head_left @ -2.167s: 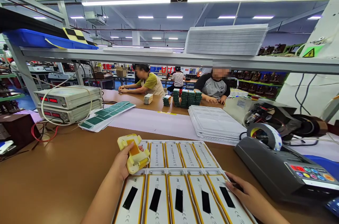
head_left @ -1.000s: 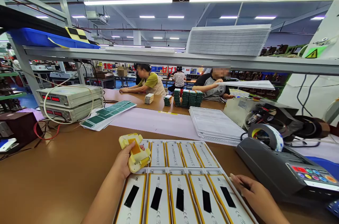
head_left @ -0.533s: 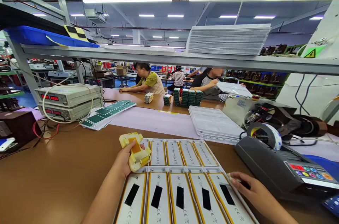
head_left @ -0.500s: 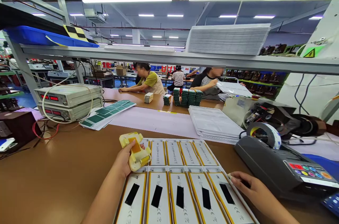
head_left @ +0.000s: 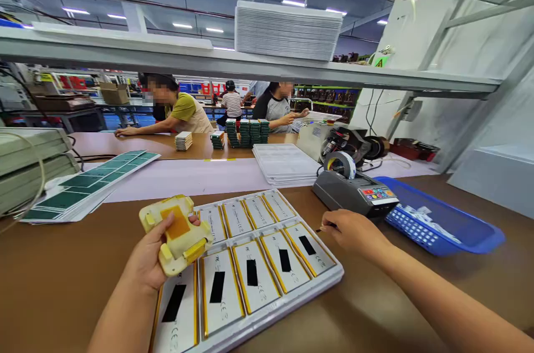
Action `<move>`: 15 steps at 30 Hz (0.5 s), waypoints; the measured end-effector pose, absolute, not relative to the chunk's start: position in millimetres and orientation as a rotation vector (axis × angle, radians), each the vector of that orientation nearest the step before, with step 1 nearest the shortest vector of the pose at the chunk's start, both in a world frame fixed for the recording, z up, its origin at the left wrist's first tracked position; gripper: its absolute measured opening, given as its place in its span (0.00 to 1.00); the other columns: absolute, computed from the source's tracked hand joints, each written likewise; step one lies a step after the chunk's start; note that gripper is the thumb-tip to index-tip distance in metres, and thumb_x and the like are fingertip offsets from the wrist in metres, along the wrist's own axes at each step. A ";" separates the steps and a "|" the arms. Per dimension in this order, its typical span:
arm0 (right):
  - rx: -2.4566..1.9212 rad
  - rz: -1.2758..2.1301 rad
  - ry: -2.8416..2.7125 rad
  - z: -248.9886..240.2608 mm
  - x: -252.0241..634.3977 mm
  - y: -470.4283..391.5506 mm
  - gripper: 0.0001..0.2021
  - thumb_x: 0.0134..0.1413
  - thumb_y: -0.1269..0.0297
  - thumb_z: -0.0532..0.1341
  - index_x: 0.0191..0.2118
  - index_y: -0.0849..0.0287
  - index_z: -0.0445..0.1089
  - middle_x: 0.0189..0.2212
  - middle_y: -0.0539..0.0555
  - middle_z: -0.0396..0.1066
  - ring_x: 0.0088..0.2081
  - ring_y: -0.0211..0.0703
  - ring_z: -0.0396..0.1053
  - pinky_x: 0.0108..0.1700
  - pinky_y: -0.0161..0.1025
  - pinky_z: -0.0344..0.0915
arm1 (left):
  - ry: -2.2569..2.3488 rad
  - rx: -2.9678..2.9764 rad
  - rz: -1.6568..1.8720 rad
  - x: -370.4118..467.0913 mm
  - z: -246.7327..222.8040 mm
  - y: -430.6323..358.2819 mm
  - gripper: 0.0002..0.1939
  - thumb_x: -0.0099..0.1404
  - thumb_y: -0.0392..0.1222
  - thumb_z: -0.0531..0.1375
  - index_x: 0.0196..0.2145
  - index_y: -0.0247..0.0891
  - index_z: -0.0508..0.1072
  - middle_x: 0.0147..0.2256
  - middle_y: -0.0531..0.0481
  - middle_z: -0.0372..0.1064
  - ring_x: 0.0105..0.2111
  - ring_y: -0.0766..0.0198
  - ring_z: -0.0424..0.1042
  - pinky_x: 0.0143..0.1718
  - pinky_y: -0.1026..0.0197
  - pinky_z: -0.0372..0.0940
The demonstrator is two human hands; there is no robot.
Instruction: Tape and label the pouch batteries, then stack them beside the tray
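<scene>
My left hand [head_left: 155, 247] grips a cream-yellow plastic jig [head_left: 180, 250] with an amber patch on its face, held up over the left side of a white tray [head_left: 287, 300]. Flat white battery packs [head_left: 225, 267] with yellow edges lie in two rows in the tray. In the near row, each visible pack bears a strip of black tape [head_left: 217, 286]. Past the tray's right edge, my right hand [head_left: 348, 230] is closed, fingertips pinched. A small dark piece [head_left: 319, 230] shows at the fingertips; its kind is unclear.
A grey tape dispenser [head_left: 346, 194] stands beyond my right hand, a blue basket [head_left: 471, 233] with white scraps to its right. Stacked white trays [head_left: 287, 161], green-printed sheets [head_left: 92, 183] and grey instruments [head_left: 33, 169] stand farther back. Co-workers [head_left: 183, 108] sit across the bench, under a shelf [head_left: 175, 61].
The view has swung right, bringing the blue basket into sight. My right hand has left the tray's edge and is nearer the dispenser. My left hand still holds the jig.
</scene>
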State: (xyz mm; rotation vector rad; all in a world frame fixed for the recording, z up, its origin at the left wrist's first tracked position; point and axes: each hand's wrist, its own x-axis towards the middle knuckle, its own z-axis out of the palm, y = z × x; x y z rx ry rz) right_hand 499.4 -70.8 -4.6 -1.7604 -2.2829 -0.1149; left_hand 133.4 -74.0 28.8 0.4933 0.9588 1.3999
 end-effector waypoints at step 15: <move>-1.864 0.165 -2.353 -24.9 491.2 -55.3 0.08 0.49 0.67 0.52 0.28 0.60 0.67 0.28 0.54 0.71 0.30 0.40 0.65 0.29 0.33 0.54 | 1.081 0.436 1.259 140.4 11.0 -64.2 0.14 0.55 0.38 0.54 0.41 0.32 0.65 0.28 0.42 0.69 0.30 0.51 0.71 0.33 0.39 0.63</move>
